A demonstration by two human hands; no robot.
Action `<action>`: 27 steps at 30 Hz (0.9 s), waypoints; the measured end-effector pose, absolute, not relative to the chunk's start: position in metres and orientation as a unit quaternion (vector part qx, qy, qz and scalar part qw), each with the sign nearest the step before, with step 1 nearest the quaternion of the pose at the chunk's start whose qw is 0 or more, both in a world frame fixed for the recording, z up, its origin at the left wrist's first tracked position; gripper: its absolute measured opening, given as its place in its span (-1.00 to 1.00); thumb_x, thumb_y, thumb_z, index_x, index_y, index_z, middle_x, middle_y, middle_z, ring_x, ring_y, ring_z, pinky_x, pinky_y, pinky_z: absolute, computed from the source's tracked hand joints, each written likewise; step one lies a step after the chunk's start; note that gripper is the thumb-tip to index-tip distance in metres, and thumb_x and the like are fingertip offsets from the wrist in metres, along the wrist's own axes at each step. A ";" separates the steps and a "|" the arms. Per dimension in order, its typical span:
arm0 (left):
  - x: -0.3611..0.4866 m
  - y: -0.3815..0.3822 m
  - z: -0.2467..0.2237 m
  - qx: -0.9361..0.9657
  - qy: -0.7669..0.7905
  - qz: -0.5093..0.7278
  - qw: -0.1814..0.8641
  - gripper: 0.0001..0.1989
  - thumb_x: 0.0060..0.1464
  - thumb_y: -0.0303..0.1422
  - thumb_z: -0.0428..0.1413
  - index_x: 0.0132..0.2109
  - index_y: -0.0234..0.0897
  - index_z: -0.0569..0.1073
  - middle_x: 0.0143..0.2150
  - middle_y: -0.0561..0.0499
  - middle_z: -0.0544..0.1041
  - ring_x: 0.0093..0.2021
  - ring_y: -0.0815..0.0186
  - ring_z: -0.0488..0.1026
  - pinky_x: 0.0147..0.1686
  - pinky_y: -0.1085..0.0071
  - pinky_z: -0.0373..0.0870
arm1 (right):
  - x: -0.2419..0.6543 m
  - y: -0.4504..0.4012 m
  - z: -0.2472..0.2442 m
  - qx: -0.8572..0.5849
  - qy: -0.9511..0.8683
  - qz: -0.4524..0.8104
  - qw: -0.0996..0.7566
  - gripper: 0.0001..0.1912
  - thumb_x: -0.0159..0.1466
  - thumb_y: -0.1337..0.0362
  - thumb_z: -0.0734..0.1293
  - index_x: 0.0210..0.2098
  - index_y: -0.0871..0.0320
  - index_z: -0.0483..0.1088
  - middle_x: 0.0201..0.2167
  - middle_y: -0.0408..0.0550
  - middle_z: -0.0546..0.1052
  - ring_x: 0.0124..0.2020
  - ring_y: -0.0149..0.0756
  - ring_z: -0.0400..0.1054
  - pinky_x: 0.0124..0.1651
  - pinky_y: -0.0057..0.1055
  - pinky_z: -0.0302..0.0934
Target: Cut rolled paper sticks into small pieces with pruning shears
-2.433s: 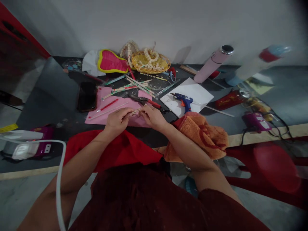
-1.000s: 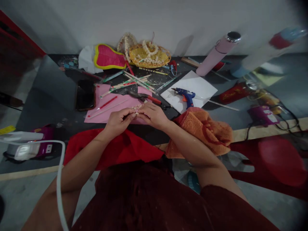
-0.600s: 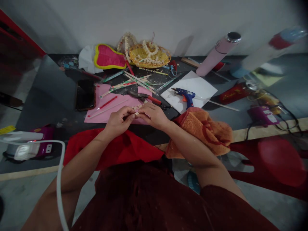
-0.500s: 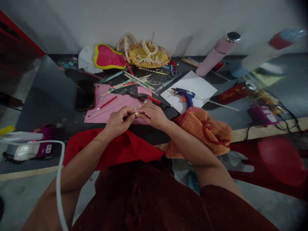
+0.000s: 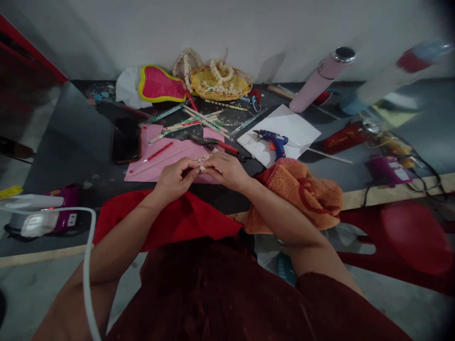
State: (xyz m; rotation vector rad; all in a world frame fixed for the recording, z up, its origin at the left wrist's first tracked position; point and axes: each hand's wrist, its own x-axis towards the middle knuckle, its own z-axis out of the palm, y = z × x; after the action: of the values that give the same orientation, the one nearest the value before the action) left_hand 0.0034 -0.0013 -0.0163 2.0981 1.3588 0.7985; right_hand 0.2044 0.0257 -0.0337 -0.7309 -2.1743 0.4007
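Observation:
My left hand [image 5: 177, 176] and my right hand [image 5: 227, 171] meet over the front edge of a pink sheet [image 5: 156, 166]. Between their fingertips they pinch a small cluster of pale wooden pieces [image 5: 202, 159], which looks like cut bits of stick; its lower part is hidden by the fingers. Just beyond the hands lie pliers [image 5: 222, 144] with red handles. On the sheet, left of them, rest a red stick [image 5: 159, 151] and a clear stick [image 5: 156, 161]. Several printed chopsticks [image 5: 199, 118] lie crossed behind the sheet.
A blue glue gun [image 5: 275, 140] lies on a white board [image 5: 302, 125] to the right. Behind are a yellow basket [image 5: 245, 87] and a pink flask [image 5: 318, 83]. A phone [image 5: 126, 140] lies left. Orange cloth [image 5: 302, 189] and red cloth [image 5: 170, 222] hang at the front edge.
My fingers have shifted only very slightly around the small wooden pieces. Everything else stays where it was.

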 end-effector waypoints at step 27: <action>0.003 0.000 -0.016 0.789 0.499 0.266 0.240 -0.79 0.14 -0.25 0.03 -0.19 -0.25 0.50 -0.33 0.06 0.57 -0.39 0.40 0.44 -0.36 0.50 0.31 | 0.207 0.027 -0.035 -0.290 -0.868 0.169 0.367 -0.77 0.33 0.13 0.24 -0.25 0.13 0.44 -0.34 -0.04 0.54 -0.23 -0.33 0.39 -0.14 -0.36 0.27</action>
State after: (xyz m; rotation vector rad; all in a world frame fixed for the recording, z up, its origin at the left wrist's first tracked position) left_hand 0.0028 -0.0001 -0.0161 2.1576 1.3668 0.7289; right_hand 0.2068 0.0273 -0.0354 -0.7446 -2.2298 0.4349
